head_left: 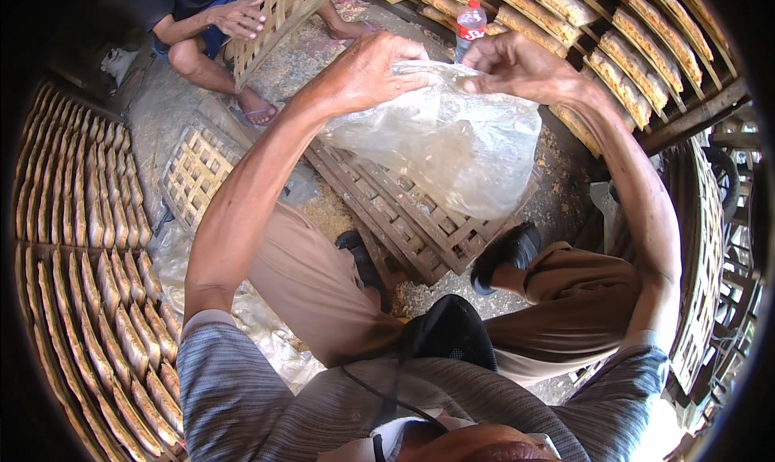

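Over the stacked lattice frames (387, 207), here's the plastic bag (452, 147), hanging aloft — teasing its upper edge apart looks like the step in hand, and the next move seems to want a light pinch on both sides. It's translucent, cloudy, well creased. Left hand (367, 78) grips the edge's left; right hand (521, 70) pinches its right.

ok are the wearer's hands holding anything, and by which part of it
A translucent crumpled plastic bag, by its upper edge: the left hand grips it toward the left, the right hand toward the right.
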A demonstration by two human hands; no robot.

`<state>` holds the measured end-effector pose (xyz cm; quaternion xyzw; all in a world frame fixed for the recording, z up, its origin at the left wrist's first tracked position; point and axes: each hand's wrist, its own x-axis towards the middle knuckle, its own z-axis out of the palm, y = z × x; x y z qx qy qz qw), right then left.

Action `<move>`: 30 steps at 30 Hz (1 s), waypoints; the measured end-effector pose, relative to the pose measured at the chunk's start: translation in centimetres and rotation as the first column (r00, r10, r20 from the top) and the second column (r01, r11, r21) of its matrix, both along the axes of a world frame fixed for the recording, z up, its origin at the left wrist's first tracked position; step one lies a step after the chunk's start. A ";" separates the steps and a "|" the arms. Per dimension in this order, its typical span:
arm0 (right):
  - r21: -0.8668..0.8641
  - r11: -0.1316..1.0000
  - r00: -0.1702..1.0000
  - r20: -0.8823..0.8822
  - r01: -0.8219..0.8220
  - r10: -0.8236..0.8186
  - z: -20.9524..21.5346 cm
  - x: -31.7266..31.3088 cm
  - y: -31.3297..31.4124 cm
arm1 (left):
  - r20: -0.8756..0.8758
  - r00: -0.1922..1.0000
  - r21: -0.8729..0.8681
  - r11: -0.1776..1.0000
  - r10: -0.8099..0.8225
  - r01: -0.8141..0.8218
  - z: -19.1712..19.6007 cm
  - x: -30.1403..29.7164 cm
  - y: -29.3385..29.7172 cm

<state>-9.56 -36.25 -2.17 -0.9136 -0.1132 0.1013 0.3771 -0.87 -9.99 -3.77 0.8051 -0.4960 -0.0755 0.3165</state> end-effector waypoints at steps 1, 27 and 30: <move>0.041 0.999 0.999 0.008 -0.031 0.031 -0.7 0.6 0.0 | -0.024 1.000 -0.035 0.999 -0.012 0.011 -0.1 0.0 -0.2; -0.068 0.998 0.992 -0.124 -0.003 -0.005 -4.4 0.9 -5.3 | 0.120 0.992 -0.183 0.983 0.040 -0.018 1.3 2.2 2.1; -0.387 0.922 0.997 -0.076 -0.016 -0.015 -3.5 0.3 -5.6 | 0.085 0.994 -0.184 0.982 0.062 -0.045 1.7 2.1 2.2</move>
